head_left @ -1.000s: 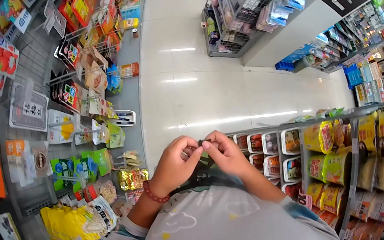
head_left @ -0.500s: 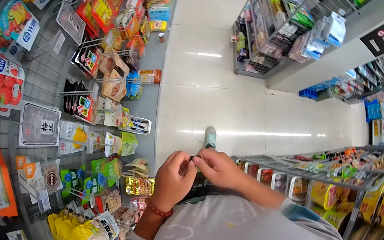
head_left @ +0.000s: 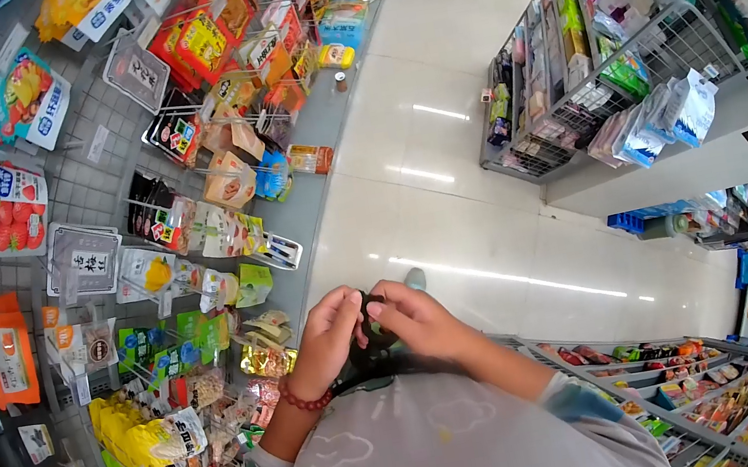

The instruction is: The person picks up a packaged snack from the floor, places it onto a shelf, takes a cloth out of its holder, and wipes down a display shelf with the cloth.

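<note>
My left hand (head_left: 331, 342) and my right hand (head_left: 421, 326) are close together in front of my waist. Both have their fingers closed in a pinch on a small black thing (head_left: 367, 300); its kind is too small and too covered by the fingers to make out. A red bead bracelet (head_left: 307, 399) circles my left wrist. Below the hands, dark patterned trousers (head_left: 370, 358) show, and the grey shirt (head_left: 409, 445) with cloud outlines fills the lower middle.
To my left, a grey mesh rack (head_left: 97, 146) carries hanging snack bags, among them yellow bags (head_left: 137, 441) and an orange bag (head_left: 7, 359). Shelves (head_left: 657, 384) of packets stand at lower right. A wire shelf (head_left: 558, 94) stands beyond the tiled floor (head_left: 427, 195).
The view has shifted, and the shelves at lower right show different goods. My hands have parted slightly at the fingertips, with more of the black thing showing. My shoe is now mostly hidden.
</note>
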A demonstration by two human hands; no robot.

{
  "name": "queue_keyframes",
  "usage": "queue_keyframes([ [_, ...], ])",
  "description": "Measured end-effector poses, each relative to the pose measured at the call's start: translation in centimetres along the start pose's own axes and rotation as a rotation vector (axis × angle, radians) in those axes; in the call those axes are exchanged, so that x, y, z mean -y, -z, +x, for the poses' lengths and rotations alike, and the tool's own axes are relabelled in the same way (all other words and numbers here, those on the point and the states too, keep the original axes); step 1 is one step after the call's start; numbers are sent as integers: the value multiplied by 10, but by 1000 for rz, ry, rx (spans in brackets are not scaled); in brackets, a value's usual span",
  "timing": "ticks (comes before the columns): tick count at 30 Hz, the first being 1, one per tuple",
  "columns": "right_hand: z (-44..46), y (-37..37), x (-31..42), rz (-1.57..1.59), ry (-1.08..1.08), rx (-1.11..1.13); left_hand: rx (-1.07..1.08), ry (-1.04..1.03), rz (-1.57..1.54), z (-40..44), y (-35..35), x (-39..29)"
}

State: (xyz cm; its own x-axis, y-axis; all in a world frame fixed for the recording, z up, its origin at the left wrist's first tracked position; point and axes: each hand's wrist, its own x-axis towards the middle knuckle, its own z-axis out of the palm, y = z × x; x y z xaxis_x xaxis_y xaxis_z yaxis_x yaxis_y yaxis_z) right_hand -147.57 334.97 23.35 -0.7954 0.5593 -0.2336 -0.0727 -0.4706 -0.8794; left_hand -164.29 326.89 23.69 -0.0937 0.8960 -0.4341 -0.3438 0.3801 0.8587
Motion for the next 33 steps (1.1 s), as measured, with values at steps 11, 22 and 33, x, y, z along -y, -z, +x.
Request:
queue_keyframes([
  [11,3,85,30,93,35,-163,-132,-102,-87,63,-84,-8],
  [22,72,146,56,-47,-5,-73,180,-59,203,163,-67,-56],
  [33,204,172,136,-224,-44,-555,189,46,-36,325,-36,-135],
])
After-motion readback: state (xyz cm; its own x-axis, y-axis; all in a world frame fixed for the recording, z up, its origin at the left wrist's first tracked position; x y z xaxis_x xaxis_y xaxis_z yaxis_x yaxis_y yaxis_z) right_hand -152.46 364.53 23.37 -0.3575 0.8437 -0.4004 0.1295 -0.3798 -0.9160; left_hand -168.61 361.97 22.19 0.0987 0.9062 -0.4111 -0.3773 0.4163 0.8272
